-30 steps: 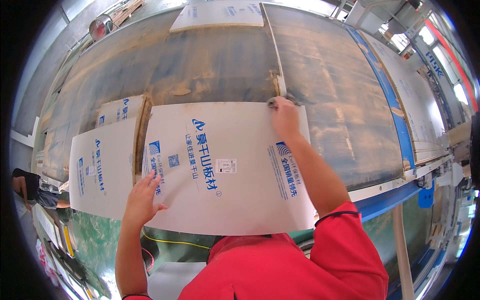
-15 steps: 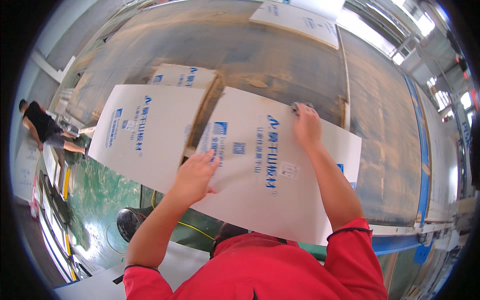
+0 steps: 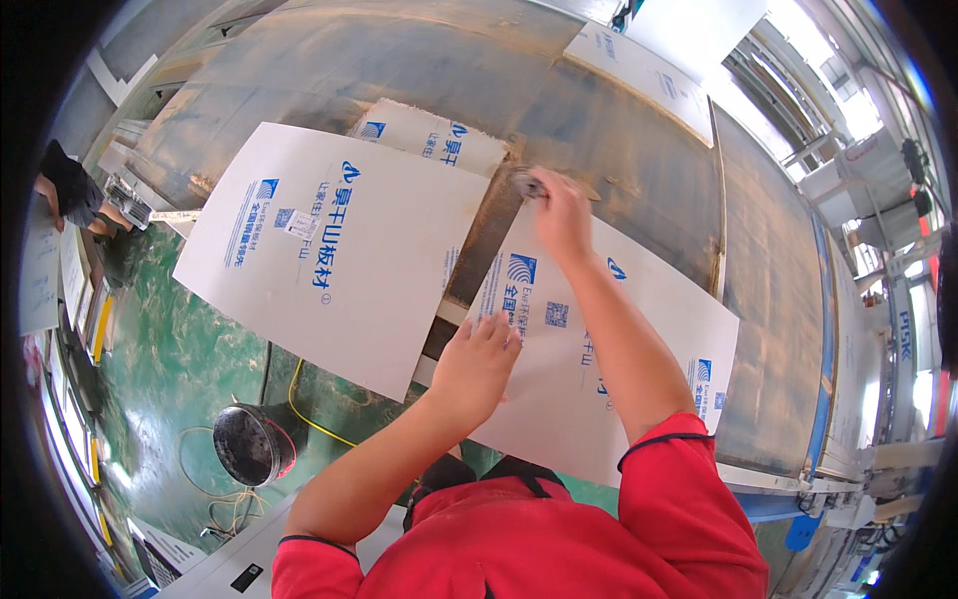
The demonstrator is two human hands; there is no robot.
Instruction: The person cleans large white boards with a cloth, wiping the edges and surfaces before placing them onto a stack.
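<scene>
A white board with blue print (image 3: 639,369) lies in front of me on a dusty dark work table (image 3: 639,150). My right hand (image 3: 565,215), slightly blurred, is closed on a crumpled grey rag (image 3: 526,183) at the board's far left corner. My left hand (image 3: 477,367) rests with fingers outstretched near the left edge of the same board. Left of it, across a narrow gap, lies a second white board (image 3: 389,240) bearing similar blue print and a small label. A third printed board (image 3: 429,135) shows partly from beneath its far edge.
A dark bucket (image 3: 249,444) stands on the green floor (image 3: 190,349), beside a yellow hose (image 3: 309,417). Another board (image 3: 649,75) lies at the table's far side. A person in dark clothes (image 3: 75,185) is at the far left.
My right hand has moved with the rag from the board's far right part to its far left corner. My left hand stays near the left edge. The view has shifted left.
</scene>
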